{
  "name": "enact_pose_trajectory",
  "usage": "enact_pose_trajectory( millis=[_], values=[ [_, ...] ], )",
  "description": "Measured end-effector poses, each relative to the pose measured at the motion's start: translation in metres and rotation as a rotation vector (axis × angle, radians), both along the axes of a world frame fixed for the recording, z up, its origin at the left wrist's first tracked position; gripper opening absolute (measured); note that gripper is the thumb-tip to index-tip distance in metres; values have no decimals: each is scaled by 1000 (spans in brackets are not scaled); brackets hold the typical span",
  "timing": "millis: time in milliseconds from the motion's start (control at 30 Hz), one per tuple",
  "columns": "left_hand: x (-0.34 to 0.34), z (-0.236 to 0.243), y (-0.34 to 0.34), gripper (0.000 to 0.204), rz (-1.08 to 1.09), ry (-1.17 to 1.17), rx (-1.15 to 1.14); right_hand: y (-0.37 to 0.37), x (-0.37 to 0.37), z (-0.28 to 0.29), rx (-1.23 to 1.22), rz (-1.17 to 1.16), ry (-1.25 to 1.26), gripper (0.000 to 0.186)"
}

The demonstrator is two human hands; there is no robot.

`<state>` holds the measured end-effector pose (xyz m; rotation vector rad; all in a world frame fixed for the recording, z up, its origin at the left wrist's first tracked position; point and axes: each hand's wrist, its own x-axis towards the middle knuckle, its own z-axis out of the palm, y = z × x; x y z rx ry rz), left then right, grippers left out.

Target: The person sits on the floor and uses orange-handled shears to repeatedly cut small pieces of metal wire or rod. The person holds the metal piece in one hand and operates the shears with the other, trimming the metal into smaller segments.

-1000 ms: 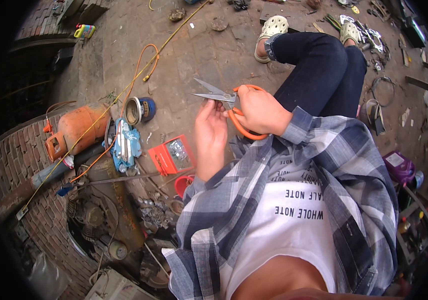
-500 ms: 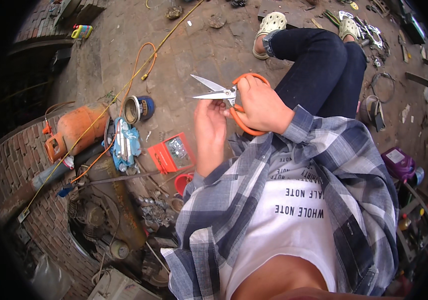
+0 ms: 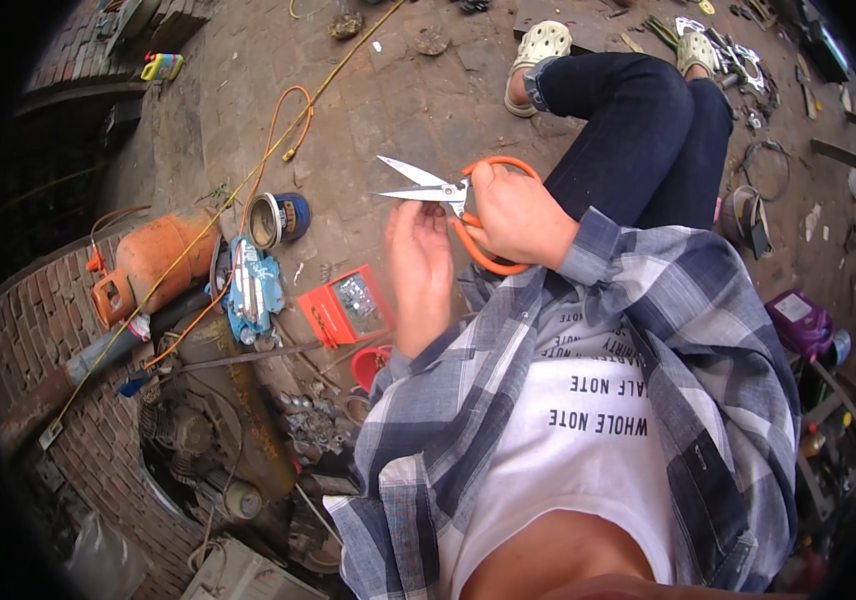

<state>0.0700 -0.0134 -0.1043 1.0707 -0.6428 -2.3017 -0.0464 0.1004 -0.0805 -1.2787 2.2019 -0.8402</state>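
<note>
Orange-handled scissors [image 3: 430,192] have their pointed silver blades parted, aimed leftward. My right hand [image 3: 520,215] is closed around the orange handles. My left hand [image 3: 420,250], palm up, sits just below the blades with fingers curled at the pivot end; whether they pinch anything there is too small and hidden to tell. Both forearms reach in from plaid sleeves, in front of my bent legs in dark jeans [image 3: 628,120].
On the paved ground are an orange gas cylinder [image 3: 158,260], blue package [image 3: 248,290], can [image 3: 280,220], red case [image 3: 346,305], red bucket [image 3: 368,370] and purple jug [image 3: 798,325]. A compressor [image 3: 193,430] stands lower left. Yellow cord [image 3: 328,90] crosses the ground; metal parts lie scattered.
The scissors and both hands have shifted slightly, the blades tilting a little. My grip looks the same, and the legs appear slightly higher in the picture.
</note>
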Motion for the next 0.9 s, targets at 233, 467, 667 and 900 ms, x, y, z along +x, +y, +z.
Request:
enact_pose_trajectory(
  millis=[233,467,667,900],
  values=[
    [-2,-1,4,18,66,-100,40,2,0,-5,61,-4,-97,46],
    [-10,19,3,11,18,76,120,6,-12,-9,54,-114,-575,53],
    [-13,28,5,11,-22,117,39,13,-13,4,-225,-107,-281,57],
    [-17,40,11,14,-5,55,-317,13,-10,26,-267,-75,-3,57]
  ],
)
